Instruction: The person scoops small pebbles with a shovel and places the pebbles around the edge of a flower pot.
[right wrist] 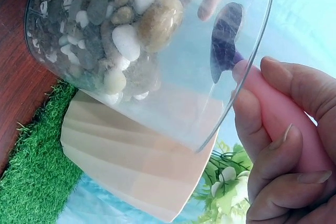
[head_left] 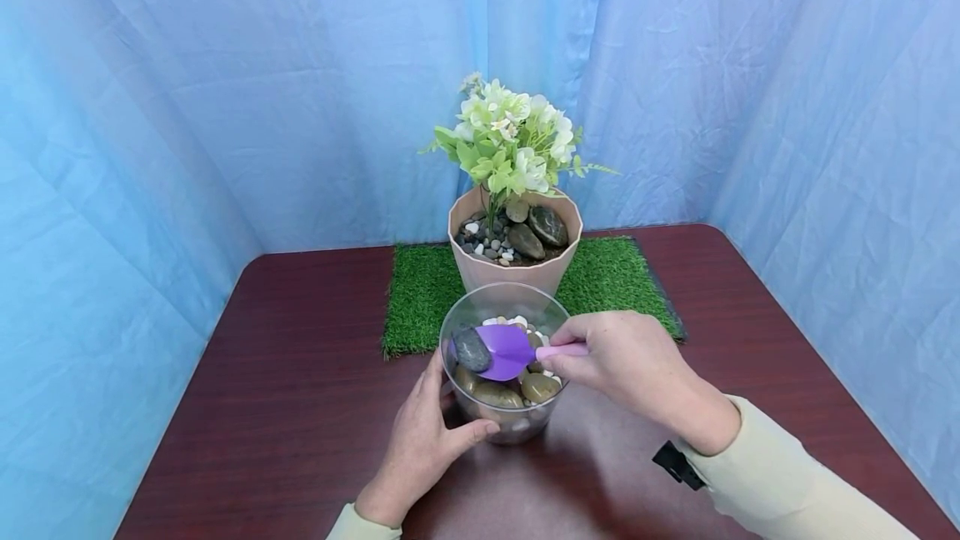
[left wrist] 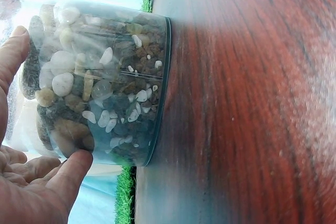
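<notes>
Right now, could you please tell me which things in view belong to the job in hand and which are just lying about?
In use:
trowel, in the right hand
dark stone at its tip
tub, held by the left hand
stones inside it

Seemingly just nearby:
pot
flowers
mat
table
curtain

A small curtained booth: blue cloth (head_left: 322, 107) hangs beyond the brown table's (head_left: 300, 390) far edge and both sides.

Head view: the right fingers (head_left: 579, 330) hide most of the scoop's handle (head_left: 561, 350); the clear bucket (head_left: 517, 421) obscures the flowerpot's (head_left: 480, 275) base.
</notes>
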A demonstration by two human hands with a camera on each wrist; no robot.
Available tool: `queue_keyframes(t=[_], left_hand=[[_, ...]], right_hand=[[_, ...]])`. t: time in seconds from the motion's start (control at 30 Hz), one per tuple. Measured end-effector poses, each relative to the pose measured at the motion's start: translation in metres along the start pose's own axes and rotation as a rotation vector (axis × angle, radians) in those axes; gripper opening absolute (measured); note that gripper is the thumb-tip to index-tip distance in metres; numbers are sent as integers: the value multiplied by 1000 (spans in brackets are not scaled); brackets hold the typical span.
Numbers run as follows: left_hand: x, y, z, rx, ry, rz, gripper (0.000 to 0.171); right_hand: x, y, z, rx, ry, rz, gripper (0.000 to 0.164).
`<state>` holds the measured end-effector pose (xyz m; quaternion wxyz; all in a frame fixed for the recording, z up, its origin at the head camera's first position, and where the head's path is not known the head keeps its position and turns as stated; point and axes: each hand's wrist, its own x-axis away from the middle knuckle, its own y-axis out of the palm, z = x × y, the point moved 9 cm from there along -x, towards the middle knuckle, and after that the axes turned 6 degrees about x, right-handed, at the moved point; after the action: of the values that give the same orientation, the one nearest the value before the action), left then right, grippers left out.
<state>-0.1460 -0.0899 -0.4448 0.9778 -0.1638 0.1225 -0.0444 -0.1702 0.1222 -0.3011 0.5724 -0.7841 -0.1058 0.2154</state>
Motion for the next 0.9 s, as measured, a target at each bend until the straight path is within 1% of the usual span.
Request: queue_keyframes(t=[0.33, 0.6, 0.9], left_hand=[[0, 0, 0, -27, -4, 4, 124], [0, -1, 1, -39, 14, 5, 124], [0, -1, 1, -48, 15, 6, 124]], right_hand=[[-1, -8, 3, -24, 10, 9, 7], [-4, -16, 9, -19, 26, 21, 8], [-6, -21, 14, -29, 47, 11, 9]])
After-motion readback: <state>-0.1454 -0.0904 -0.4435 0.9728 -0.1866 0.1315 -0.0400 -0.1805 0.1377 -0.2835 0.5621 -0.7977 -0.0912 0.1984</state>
